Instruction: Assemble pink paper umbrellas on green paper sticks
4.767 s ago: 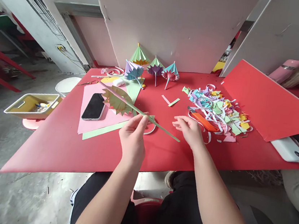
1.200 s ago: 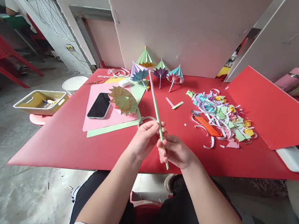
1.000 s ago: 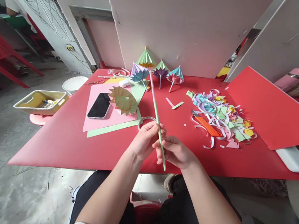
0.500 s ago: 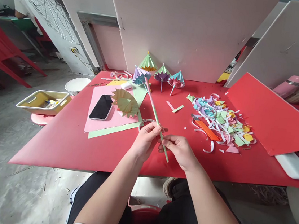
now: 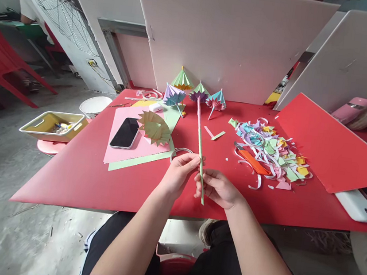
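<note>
Between both hands I hold a thin paper stick [image 5: 199, 133], pink at its far end and green at its near end. My left hand [image 5: 182, 168] pinches it near the middle. Lower down, the fingers of my right hand [image 5: 216, 186] close on its green part. Beyond the stick stand several small folded paper umbrellas, among them a purple and blue one [image 5: 174, 95] and a blue and pink one [image 5: 217, 99]. A pale green pleated paper piece [image 5: 154, 128] lies to the left, and a white tape ring [image 5: 182, 150] is just behind my left hand.
A black phone [image 5: 125, 133] lies on pink paper [image 5: 111, 152] at the left. An orange cutter [image 5: 254, 161] rests beside a heap of paper scraps [image 5: 272, 148] at the right. A red board [image 5: 332, 147] leans behind them. A yellow basket [image 5: 37, 130] stands off the table's left side.
The stick has swung more upright, its pink end moving right. Both hands still grip it and have barely moved. The head view has shifted slightly.
</note>
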Tool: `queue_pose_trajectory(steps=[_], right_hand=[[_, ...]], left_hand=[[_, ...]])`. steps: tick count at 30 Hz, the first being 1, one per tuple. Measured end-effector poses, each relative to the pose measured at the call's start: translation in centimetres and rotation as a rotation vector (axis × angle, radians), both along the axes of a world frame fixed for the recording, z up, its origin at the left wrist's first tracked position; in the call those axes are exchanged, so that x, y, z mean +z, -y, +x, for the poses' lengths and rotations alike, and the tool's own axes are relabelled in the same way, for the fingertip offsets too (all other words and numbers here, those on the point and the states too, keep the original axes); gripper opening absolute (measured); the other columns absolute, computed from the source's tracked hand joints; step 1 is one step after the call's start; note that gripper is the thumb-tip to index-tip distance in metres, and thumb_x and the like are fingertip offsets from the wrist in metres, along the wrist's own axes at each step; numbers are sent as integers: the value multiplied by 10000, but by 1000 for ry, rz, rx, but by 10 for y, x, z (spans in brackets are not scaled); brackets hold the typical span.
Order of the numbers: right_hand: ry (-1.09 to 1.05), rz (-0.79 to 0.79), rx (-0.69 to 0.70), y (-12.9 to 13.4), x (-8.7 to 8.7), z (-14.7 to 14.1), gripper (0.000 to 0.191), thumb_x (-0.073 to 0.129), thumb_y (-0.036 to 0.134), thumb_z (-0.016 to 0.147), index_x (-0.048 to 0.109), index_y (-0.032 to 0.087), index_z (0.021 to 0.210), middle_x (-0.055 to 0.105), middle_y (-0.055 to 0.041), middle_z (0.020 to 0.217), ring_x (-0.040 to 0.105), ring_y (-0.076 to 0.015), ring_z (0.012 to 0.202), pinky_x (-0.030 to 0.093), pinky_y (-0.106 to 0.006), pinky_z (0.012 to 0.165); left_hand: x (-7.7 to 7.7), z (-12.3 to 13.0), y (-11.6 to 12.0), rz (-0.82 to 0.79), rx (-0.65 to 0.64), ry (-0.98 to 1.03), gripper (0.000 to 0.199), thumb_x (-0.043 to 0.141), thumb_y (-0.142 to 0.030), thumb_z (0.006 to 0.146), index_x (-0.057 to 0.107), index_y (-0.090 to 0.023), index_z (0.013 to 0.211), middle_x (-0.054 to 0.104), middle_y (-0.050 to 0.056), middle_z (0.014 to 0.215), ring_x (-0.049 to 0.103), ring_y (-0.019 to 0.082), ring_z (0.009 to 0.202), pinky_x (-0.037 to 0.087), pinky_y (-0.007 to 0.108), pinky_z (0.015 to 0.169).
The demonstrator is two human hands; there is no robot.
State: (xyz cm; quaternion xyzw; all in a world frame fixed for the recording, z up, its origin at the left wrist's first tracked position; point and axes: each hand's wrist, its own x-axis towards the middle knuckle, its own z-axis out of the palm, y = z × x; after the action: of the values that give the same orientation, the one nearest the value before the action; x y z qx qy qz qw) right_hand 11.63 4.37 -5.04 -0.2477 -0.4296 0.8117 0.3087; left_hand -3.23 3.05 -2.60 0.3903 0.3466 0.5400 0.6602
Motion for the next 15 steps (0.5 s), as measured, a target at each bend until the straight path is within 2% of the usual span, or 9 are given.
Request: queue_pose_trajectory(steps=[2,4,6,7,10,13,15], right_hand=[[151,95,-138,-7,0,5,239,617,402,776,683,181,839,669,-27,742,641,-143,687,515,-322,717],[286,215,-389,-15,2,12,265,627,426,760,687,190,862,692,-48,824,644,-161,789,500,-339,790],[315,306,-598,-20,4,16,277,640,432,746,689,200,890,700,-58,879,635,-173,867,485,-347,832],[294,330,-654,-22,5,17,277,654,424,735,689,207,903,701,-58,902,630,-175,890,479,-347,844],[230,326,-692,-22,8,15,250,715,378,679,698,218,871,704,-42,899,629,-170,874,470,-341,851],[229,251,-737,-20,10,10,208,751,350,633,699,201,767,690,-17,769,615,-146,772,471,-325,816],[182,192,-716,-20,11,9,194,750,346,632,692,190,733,663,-6,704,595,-131,717,476,-303,762]], left_hand=[[-2,1,-1,51,81,-108,186,615,-346,786,601,-162,758,580,8,773,514,81,598,428,221,565],[-5,4,-2,95,170,-257,170,627,-335,775,605,-167,762,584,5,779,533,101,702,432,225,669],[-7,8,-2,124,195,-389,174,629,-346,767,600,-175,770,597,6,792,549,120,743,429,239,708],[-8,10,-2,125,174,-420,177,625,-352,767,594,-177,774,608,9,796,562,130,750,432,248,714],[-9,17,1,57,56,-385,179,620,-345,770,577,-172,783,647,23,754,613,157,756,444,278,739],[-9,21,4,-29,-13,-290,186,634,-337,765,602,-156,795,660,33,711,624,158,728,447,281,731],[-11,21,4,-53,-54,-212,199,645,-339,759,635,-142,779,651,36,698,601,136,691,440,261,710]])
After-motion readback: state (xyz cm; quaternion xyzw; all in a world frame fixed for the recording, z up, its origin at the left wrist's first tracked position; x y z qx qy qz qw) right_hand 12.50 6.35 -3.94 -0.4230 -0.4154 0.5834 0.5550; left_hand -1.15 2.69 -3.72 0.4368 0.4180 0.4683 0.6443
